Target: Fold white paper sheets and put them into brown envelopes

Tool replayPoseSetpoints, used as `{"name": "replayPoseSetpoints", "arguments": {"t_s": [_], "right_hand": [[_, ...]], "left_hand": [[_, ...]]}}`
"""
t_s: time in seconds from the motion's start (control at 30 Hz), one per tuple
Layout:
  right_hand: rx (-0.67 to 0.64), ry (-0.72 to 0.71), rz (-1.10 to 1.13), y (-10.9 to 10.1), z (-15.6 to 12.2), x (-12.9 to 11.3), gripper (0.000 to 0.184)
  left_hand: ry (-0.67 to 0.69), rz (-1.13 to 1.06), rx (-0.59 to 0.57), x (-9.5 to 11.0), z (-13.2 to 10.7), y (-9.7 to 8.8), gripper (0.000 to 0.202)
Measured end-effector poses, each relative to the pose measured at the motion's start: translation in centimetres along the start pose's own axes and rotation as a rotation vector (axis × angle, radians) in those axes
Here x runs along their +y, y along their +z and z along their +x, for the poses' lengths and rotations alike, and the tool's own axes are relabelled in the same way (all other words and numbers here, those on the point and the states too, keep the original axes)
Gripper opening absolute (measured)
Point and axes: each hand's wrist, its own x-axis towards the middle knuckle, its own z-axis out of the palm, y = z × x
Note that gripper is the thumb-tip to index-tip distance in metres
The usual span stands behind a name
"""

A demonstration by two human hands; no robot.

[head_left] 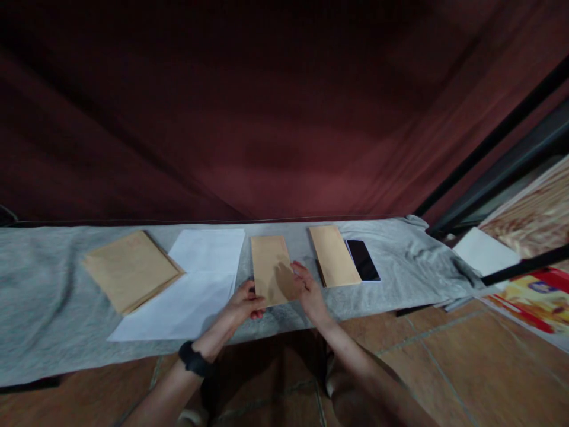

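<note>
A brown paper envelope (272,267) lies upright in front of me, near the middle of the cloth-covered surface. My left hand (244,301) pinches its lower left corner, thumb on top and fingers partly hidden beneath. At its right edge is my right hand (307,289), fingers loosely extended and casting a shadow on the paper. Whether those fingertips press on the edge is hard to see. White paper sheets (208,252) with a fold line lie left of the envelope. A stack of brown envelopes (131,270) rests partly over them. Another small envelope pile (334,255) sits to the right.
A dark-screened phone (363,260) lies beside the right pile. Grey cloth (400,255) covers the narrow bench, backed by a dark red curtain (284,148). Black metal bars (498,142) and a red and yellow printed package (537,299) are at the far right.
</note>
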Motion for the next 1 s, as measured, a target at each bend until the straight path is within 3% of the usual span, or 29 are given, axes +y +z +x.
{"name": "replayPoseSetpoints", "arguments": {"t_s": [0.13,0.23,0.3,0.37,0.47,0.57,0.7,0.8,0.9,1.0], "right_hand": [[-0.311,-0.32,-0.486,1.3,-2.2,-0.2,0.051],[-0.354,-0.437,-0.738,1.8,-3.2,0.1,0.056],[-0.344,-0.471,-0.831,1.9,-3.3,0.4,0.056],[-0.338,-0.489,-0.876,1.9,-3.3,0.6,0.056],[-0.333,-0.495,-0.886,2.0,-3.2,0.8,0.056],[-0.328,-0.495,-0.874,2.1,-3.2,1.0,0.054],[-0.321,-0.465,-0.856,2.3,-3.0,1.3,0.056],[-0.313,-0.472,-0.851,2.4,-2.9,1.5,0.057],[-0.308,-0.484,-0.841,2.4,-2.8,1.3,0.058],[-0.3,-0.452,-0.792,2.2,-2.5,0.9,0.05]], "left_hand": [[0.042,0.094,0.036,-0.4,0.2,0.0,0.048],[0.112,0.347,0.19,-0.3,-0.2,-0.2,0.035],[0.175,0.621,0.361,0.0,-0.6,-0.3,0.029],[0.282,0.818,0.452,0.2,-1.0,-0.4,0.025],[0.548,0.857,0.356,0.6,-0.4,-0.2,0.034],[0.735,0.877,0.196,1.6,2.5,0.3,0.046],[0.775,1.057,0.046,4.3,8.9,0.9,0.055],[0.733,1.189,0.002,5.8,13.3,1.3,0.059],[0.7,1.243,-0.01,5.8,15.5,1.5,0.059],[0.735,1.254,-0.028,4.7,15.6,1.1,0.06]]}}
